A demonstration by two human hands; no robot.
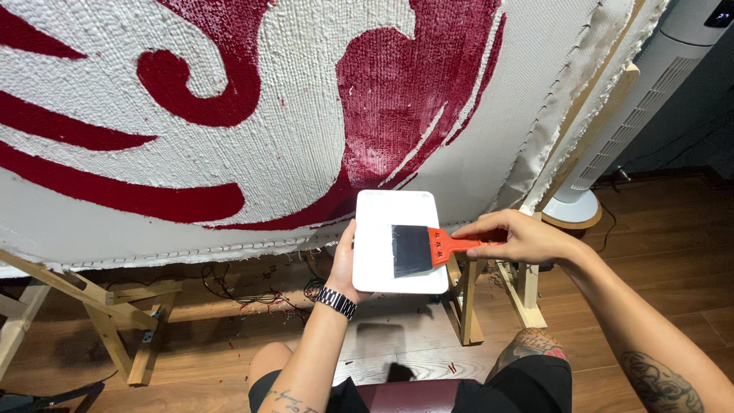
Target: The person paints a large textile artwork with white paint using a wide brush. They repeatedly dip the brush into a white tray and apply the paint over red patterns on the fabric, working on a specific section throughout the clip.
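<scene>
Left hand (345,264) gripping white tray (397,222), right hand (520,239) clamped on brush (424,248) handle: step, bristles loading on tray; next, likely a steady stroke onto rug (306,115).

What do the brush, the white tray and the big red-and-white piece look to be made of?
Brush: dark, flat bristles, likely synthetic or hair; the orange handle looks like smooth plastic. Tray: glossy white with rounded corners, probably plastic. Big piece: looped, ribbed yarn pile in red and cream on coarse woven cloth, with frayed edges stretched over a pale wooden frame; it looks like a tufted rug.
</scene>
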